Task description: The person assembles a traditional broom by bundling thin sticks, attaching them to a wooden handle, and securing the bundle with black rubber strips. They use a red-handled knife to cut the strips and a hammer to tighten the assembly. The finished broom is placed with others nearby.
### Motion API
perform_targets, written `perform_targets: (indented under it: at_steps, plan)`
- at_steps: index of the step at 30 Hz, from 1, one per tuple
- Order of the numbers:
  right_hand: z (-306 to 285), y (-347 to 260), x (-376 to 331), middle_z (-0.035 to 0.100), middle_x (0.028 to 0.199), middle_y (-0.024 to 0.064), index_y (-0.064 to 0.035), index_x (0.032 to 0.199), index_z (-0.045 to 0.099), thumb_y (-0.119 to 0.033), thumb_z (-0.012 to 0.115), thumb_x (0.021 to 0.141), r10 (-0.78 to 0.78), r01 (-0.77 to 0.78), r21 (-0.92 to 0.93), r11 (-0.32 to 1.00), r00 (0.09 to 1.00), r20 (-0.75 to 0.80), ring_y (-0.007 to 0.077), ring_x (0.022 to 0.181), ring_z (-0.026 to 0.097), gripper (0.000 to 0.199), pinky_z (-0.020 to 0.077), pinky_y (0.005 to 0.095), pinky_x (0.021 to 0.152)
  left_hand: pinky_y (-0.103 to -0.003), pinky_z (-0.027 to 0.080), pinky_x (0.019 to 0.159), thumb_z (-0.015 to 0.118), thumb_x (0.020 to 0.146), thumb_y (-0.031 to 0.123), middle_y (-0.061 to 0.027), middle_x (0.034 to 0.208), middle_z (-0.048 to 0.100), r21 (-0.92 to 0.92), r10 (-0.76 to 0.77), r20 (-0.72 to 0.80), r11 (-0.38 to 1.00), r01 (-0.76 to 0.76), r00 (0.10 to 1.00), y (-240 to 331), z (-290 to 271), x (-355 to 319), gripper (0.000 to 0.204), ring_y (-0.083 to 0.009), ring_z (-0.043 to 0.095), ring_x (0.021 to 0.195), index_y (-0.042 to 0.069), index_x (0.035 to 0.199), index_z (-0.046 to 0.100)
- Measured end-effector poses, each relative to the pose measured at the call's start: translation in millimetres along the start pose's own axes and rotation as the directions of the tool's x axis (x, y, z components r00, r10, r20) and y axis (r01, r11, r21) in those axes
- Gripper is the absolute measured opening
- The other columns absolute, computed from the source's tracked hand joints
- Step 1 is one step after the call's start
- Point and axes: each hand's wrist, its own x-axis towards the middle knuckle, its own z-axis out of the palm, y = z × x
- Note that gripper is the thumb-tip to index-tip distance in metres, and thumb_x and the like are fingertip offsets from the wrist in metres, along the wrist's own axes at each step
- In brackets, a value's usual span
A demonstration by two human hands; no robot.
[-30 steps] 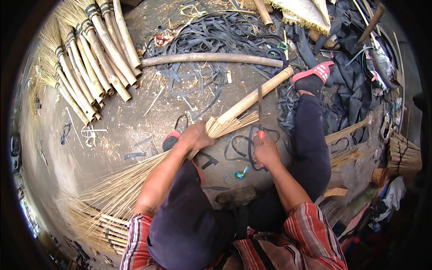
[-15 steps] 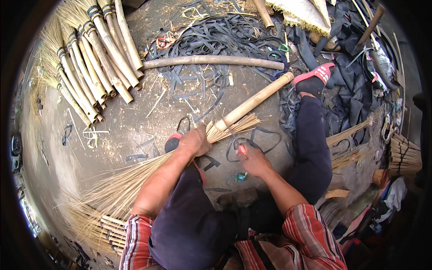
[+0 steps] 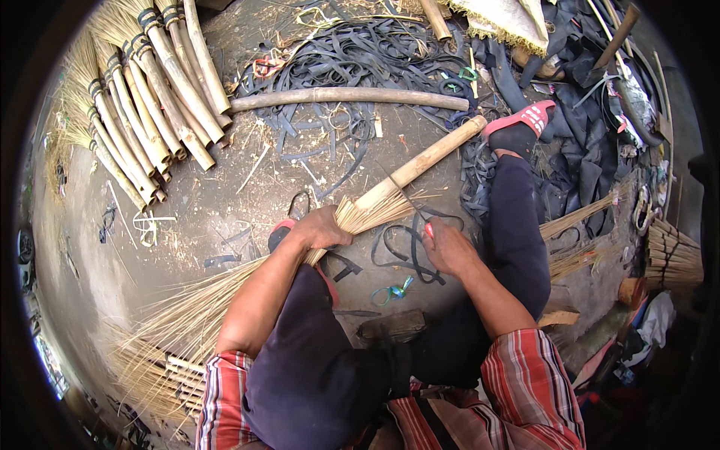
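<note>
My left hand (image 3: 322,228) is closed around a bundle of thin straw bristles (image 3: 369,213), gathered about the lower end of a bamboo handle (image 3: 431,160). The handle slants up to the right, its far end close to my sandalled foot (image 3: 523,124). Behind the hand, the long bristles fan out to the lower left, past my forearm. Gripped in my right hand (image 3: 453,252) is a knife (image 3: 429,230) with a red handle. Its thin blade points up and left and passes across the bamboo in view; whether it touches cannot be told.
Several finished brooms (image 3: 161,75) lie in a row at the upper left. A loose bamboo pole (image 3: 352,95) lies beside a heap of black rubber strips (image 3: 352,64). More brooms (image 3: 184,382) are at the lower left, and a wooden block (image 3: 391,327) sits between my legs.
My right hand has moved right and slightly up with the knife, whose blade now reaches over the bamboo. The left hand keeps its grip on the straw. The view has shifted slightly.
</note>
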Motion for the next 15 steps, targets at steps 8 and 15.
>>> perform_targets:
  at_steps: [8,15]
  plan:
    - [13.9,-21.9,-8.0,0.071,0.104,0.0356,0.0053,0.120,0.058,-0.029,0.054,0.105,0.106,-0.099,0.123,0.988,0.993,-0.054,0.0543,0.101,0.069,0.038,0.0531,0.0605,0.090,-0.043,0.056,0.096,0.086,0.066,0.041,-0.0268,0.115,0.076,0.024,0.035,-0.016,0.999,-0.035,0.999,16.6,1.5,11.5,0.078,-0.0389,0.073,0.109,-0.001,0.129,0.069]
    - [35.0,-50.5,-21.7,0.071,0.102,0.0365,0.0046,0.123,0.055,-0.029,0.055,0.104,0.110,-0.119,0.186,0.975,0.992,0.056,0.0528,0.099,0.070,0.038,0.0535,0.0615,0.090,-0.045,0.056,0.099,0.085,0.069,0.046,-0.0306,0.119,0.073,0.161,-0.032,-0.063,0.986,0.041,0.997,30.7,-3.3,1.4,0.084,-0.0424,0.072,0.113,-0.007,0.130,0.063]
